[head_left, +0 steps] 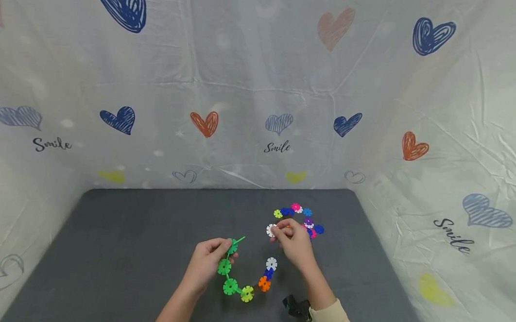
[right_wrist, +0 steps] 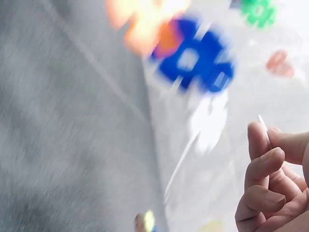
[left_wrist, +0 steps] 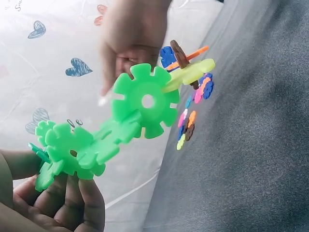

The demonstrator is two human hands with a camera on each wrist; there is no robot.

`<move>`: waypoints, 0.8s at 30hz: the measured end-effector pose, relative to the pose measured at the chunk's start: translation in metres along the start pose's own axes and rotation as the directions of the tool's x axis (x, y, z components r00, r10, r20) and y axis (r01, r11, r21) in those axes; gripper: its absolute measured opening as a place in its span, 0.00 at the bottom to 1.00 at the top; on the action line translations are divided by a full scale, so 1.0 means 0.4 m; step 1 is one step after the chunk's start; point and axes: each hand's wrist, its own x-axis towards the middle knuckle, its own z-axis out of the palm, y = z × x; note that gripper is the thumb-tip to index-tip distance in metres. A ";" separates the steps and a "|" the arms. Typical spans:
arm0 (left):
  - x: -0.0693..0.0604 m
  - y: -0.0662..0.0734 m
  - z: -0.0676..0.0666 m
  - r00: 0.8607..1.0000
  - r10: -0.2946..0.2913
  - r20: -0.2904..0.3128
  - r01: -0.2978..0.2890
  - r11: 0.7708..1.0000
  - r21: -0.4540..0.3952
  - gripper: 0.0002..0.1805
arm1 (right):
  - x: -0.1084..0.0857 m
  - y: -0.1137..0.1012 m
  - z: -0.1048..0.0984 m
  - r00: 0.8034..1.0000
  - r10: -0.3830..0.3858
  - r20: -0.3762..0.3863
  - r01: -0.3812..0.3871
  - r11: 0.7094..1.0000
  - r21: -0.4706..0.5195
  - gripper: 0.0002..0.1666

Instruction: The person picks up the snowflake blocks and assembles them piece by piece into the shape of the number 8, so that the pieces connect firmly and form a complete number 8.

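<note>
My left hand (head_left: 206,260) grips the green end of a curved chain of notched flower discs (head_left: 230,286). The chain hangs in a U from green through yellow-green, brown, orange and blue to a white disc (head_left: 271,264) at its free end. Up and to the right, my right hand (head_left: 297,245) pinches a separate white disc (head_left: 270,230) between thumb and fingers. In the right wrist view that disc (right_wrist: 263,125) shows edge-on, apart from the chain's blurred white end (right_wrist: 210,123). Large green discs (left_wrist: 146,100) fill the left wrist view above my left fingers.
Several loose discs in pink, blue, purple and yellow-green (head_left: 285,211) lie on the dark grey table (head_left: 126,256), beyond my right hand. A black strap-like object (head_left: 296,306) is beside the right wrist. A pale heart-printed cloth (head_left: 244,82) hangs around the table.
</note>
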 end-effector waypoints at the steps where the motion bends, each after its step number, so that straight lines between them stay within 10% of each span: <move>1: 0.000 -0.001 0.000 1.000 0.001 -0.001 -0.001 1.000 -0.004 0.19 | -0.006 -0.012 0.002 1.000 -0.015 0.003 0.015 1.000 0.018 0.13; 11: 0.001 -0.002 0.000 0.999 0.043 0.001 -0.043 0.999 0.017 0.18 | -0.056 -0.082 0.044 0.995 -0.102 0.008 0.099 0.984 0.146 0.12; 24: -0.010 0.005 0.008 0.967 0.251 -0.043 -0.238 0.951 0.200 0.11 | -0.080 -0.121 0.066 0.989 -0.145 0.023 0.136 0.964 0.226 0.09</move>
